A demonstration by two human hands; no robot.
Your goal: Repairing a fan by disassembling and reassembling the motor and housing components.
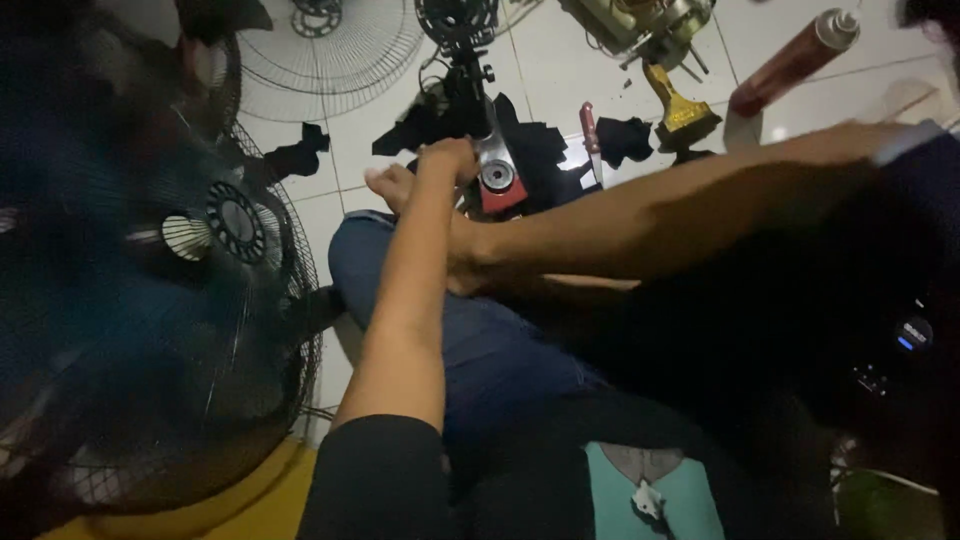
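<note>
Right hand [462, 262] hidden behind left forearm, black fan guard [150, 290] blurred (cut at left edge), spray can [795, 60] partly cropped.

Dim, soft-focus view; blurred, shadowed left edge

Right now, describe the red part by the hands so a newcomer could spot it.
Start at the white tiled floor and find the black scraps beyond the person's knee. The left hand rests at their edge, and the red part lies right beside it. It alone is red with a round metal ring in its middle.
</note>
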